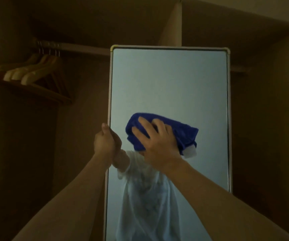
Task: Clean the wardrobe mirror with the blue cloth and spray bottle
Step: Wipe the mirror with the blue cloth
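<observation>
A tall mirror [168,80] in a white frame stands upright inside a dark wardrobe, filling the middle of the head view. My right hand [157,143] presses a crumpled blue cloth [183,131] flat against the glass at mid height, fingers spread over it. My left hand [103,141] grips the mirror's left frame edge at about the same height. The glass reflects a person in a white shirt below the cloth. No spray bottle is in view.
Several wooden hangers [36,72] hang from a rail [74,47] at the upper left. The wardrobe's brown back wall and side panels surround the mirror, and a pale vertical panel [173,25] rises behind its top.
</observation>
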Demonstrator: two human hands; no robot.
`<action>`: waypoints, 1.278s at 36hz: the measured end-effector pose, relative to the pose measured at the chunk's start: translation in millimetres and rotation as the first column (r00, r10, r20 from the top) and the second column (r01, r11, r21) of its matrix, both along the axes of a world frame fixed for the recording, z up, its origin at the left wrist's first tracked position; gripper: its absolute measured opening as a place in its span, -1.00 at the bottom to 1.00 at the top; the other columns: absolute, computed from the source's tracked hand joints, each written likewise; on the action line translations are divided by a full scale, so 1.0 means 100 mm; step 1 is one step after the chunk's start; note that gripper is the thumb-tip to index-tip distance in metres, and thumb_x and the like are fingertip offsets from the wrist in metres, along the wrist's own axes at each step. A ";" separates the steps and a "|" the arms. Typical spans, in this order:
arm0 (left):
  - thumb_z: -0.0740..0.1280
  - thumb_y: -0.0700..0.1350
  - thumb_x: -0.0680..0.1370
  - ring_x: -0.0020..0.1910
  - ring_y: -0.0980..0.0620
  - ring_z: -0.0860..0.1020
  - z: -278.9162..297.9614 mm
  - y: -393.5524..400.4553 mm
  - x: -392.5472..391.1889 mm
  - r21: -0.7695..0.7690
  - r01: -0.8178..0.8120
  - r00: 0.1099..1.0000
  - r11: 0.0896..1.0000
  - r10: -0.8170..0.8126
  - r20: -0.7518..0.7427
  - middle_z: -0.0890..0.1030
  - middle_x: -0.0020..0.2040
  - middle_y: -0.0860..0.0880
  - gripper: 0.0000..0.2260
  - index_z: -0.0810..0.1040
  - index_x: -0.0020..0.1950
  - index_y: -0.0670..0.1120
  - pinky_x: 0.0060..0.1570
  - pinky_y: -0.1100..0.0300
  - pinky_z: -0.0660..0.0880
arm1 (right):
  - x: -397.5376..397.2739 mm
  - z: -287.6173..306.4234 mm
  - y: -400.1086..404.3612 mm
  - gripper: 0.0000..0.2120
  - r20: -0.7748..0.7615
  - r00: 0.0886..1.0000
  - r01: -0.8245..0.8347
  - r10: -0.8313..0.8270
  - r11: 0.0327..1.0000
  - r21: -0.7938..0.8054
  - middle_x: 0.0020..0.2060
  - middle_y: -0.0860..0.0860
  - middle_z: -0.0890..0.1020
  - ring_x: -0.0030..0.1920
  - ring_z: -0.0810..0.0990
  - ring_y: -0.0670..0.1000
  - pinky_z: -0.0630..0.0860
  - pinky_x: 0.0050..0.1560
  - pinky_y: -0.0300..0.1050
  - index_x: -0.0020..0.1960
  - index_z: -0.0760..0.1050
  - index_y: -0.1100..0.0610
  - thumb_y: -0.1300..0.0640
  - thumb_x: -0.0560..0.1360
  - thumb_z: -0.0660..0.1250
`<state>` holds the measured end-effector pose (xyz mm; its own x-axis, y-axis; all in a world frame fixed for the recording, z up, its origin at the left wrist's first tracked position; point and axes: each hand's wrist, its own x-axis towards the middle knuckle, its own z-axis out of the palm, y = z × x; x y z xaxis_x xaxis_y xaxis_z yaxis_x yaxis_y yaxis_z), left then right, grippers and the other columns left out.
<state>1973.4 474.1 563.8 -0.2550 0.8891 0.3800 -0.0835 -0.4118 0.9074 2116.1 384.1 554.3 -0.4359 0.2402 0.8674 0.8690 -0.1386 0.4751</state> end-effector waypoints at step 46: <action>-0.05 0.20 0.60 0.19 -0.19 0.47 -0.01 -0.15 0.04 -0.001 -0.133 0.991 0.991 0.133 0.024 0.52 0.09 -0.17 -0.47 0.42 0.26 -0.16 0.07 -0.01 0.38 | 0.94 0.83 -0.41 -0.39 -0.499 0.859 0.160 -0.113 0.986 0.052 0.50 0.04 0.16 0.36 0.22 0.20 0.28 0.32 0.14 0.50 0.12 0.00 0.12 0.51 0.26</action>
